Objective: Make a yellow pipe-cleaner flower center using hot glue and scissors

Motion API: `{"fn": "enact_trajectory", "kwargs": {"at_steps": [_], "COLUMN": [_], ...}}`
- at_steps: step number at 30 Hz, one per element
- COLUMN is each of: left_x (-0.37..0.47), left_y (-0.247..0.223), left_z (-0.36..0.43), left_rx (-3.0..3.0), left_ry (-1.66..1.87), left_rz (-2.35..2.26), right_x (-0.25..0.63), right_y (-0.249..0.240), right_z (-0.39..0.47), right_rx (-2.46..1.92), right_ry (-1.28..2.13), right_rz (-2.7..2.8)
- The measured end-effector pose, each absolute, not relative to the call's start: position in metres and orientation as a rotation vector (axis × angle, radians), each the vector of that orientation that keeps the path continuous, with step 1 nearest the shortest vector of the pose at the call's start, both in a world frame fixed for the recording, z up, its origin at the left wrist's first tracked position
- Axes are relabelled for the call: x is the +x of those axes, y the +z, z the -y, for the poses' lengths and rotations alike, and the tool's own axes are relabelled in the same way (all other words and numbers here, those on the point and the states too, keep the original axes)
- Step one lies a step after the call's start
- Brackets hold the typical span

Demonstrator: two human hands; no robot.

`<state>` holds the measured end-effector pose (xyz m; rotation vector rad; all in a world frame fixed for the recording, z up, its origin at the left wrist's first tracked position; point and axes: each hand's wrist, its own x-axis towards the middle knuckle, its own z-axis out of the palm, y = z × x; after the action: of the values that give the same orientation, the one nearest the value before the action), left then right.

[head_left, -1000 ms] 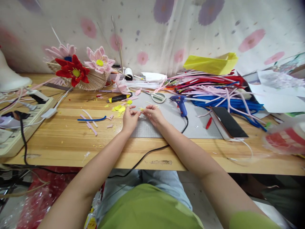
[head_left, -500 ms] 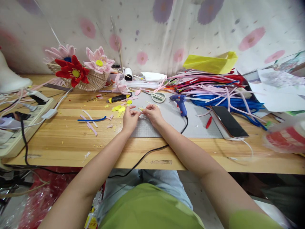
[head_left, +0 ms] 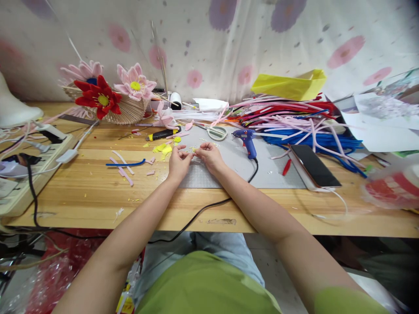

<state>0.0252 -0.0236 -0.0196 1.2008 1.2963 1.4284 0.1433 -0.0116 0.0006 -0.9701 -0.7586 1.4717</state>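
Over the grey cutting mat (head_left: 268, 172), my left hand (head_left: 179, 163) and my right hand (head_left: 211, 158) meet with their fingertips pinched. Between them are thin pale strands with a bit of yellow (head_left: 194, 150), too small to make out fully. My left thumb and forefinger close on the strands, and my right fingertips pinch the yellow end. Similar thin pieces lie on the mat just behind and below the fingers. Yellow scraps (head_left: 166, 151) and a yellow disc (head_left: 177, 139) lie left of my left hand.
A blue glue gun (head_left: 245, 141) rests right of my hands, its black cord (head_left: 199, 213) running under my right forearm. Scissors (head_left: 218, 133), a utility knife (head_left: 163, 134), a phone (head_left: 316, 165), pipe cleaners (head_left: 294, 137) and fuzzy flowers (head_left: 101, 100) surround the mat.
Almost nothing differs. Both hands stay in place with the fingers pinched; only the camera's view has shifted very slightly.
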Motion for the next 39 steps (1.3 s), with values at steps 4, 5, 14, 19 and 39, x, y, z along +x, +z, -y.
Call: {"fn": "enact_trajectory", "kwargs": {"at_steps": [4, 5, 14, 19, 39], "left_x": [0.025, 0.025, 0.027, 0.026, 0.022], "left_y": [-0.020, -0.019, -0.015, -0.016, -0.008], "left_z": [0.024, 0.024, 0.025, 0.025, 0.032], "left_rx": [1.201, 1.200, 1.177, 1.191, 1.456], "left_ry": [1.425, 1.420, 1.421, 1.418, 1.366], "left_rz": [-1.290, -1.289, -1.284, -1.289, -1.516], "right_x": [0.144, 0.144, 0.142, 0.142, 0.143], "right_y": [0.000, -0.001, -0.004, -0.005, -0.005], "right_z": [0.011, 0.011, 0.009, 0.008, 0.008], "right_rx": [-0.965, -0.961, -0.922, -0.919, -1.078], "right_ry": [1.474, 1.472, 1.454, 1.465, 1.278], "right_rz": [0.767, 0.769, 0.756, 0.767, 1.036]}}
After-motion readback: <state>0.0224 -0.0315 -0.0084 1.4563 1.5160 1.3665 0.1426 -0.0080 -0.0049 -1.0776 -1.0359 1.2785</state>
